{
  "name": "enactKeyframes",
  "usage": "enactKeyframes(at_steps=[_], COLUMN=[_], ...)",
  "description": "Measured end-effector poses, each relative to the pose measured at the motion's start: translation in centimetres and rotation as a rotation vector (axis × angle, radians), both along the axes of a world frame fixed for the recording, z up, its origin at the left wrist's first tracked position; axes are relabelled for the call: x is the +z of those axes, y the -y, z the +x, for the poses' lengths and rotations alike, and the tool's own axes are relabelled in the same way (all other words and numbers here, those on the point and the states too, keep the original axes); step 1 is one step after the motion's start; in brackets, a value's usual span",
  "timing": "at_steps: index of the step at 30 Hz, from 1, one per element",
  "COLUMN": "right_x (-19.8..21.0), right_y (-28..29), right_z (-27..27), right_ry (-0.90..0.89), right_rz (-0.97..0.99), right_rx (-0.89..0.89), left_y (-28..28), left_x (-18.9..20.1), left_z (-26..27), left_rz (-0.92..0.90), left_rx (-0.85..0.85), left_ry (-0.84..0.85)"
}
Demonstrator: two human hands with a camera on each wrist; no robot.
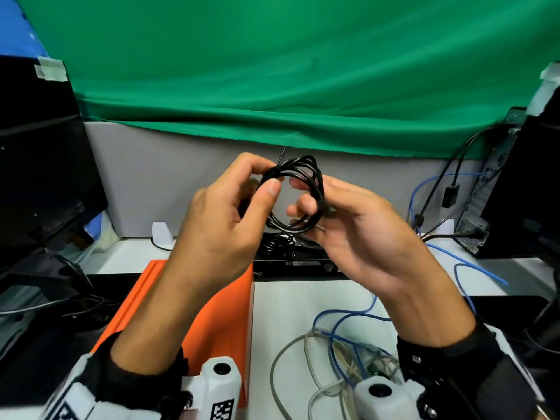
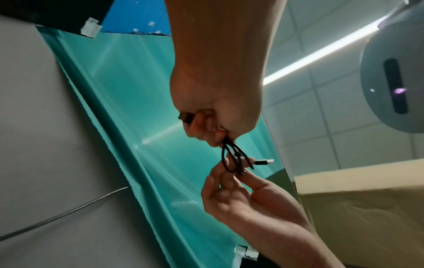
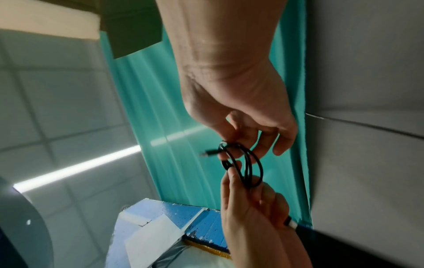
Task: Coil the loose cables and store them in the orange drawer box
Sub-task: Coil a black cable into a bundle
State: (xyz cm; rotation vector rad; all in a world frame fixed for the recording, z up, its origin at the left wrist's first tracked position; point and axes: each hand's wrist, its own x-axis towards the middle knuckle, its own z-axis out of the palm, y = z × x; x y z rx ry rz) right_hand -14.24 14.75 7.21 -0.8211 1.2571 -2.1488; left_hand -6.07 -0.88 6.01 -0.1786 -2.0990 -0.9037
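**Black cable wound into a ring, held in the air above the desk**

Head view: nearest the camera, at about 6 o'clock, the two wrists with their white camera housings fill the bottom edge. Above them, the left hand [image 1: 224, 213] and the right hand [image 1: 351, 228] meet at the centre of the picture and hold the black cable [image 1: 295, 195] as a small ring of several turns. The grip of the left hand pinches the ring at its 9 o'clock side, between thumb and curled fingers. The grip of the right hand curls round the ring at 3 to 5 o'clock. The orange drawer box [image 1: 212, 322] lies on the desk [image 1: 303, 301] under the left forearm, at about 7 o'clock from the ring; whether its drawer is open I cannot tell. At 5 o'clock, a loose heap of blue and grey cables [image 1: 342, 344] waits on the desk, not coiled.

Left wrist view: the ring is seen edge-on between the two hands, and one plug end [image 2: 263, 161] sticks out free toward 3 o'clock.

Right wrist view: the same ring hangs between the fingertips of both hands; the plug is blurred.

In my judgement the coiling of this first cable is nearly finished. The next move calls for tucking the free end so that the turns do not spring apart, and then carrying the ring down to the box.
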Motion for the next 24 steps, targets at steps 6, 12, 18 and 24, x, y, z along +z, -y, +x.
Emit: enactKeyframes(at_steps=[6,12,18,24], right_x=[-0.7,-0.9,1.0,0.9], right_y=[0.3,-0.1,-4.1,-5.8], right_z=[0.2,-0.5,-1.2,-3.0], right_ry=[-0.251,-0.599,-0.617,-0.706], right_rz=[0.056,0.412,0.467,0.431], right_rx=[-0.050,-0.196,-0.095,-0.107], left_y=[-1.3,-0.8,0.6,0.7], left_x=[-0.5,-0.5,0.0,-0.4], left_z=[-0.5,-0.6,-0.2,-0.5], left_rz=[-0.038,0.048,-0.015,-0.150], left_rx=[0.190,0.105,0.100,0.187], left_ry=[-0.094,-0.023,-0.003,0.048])
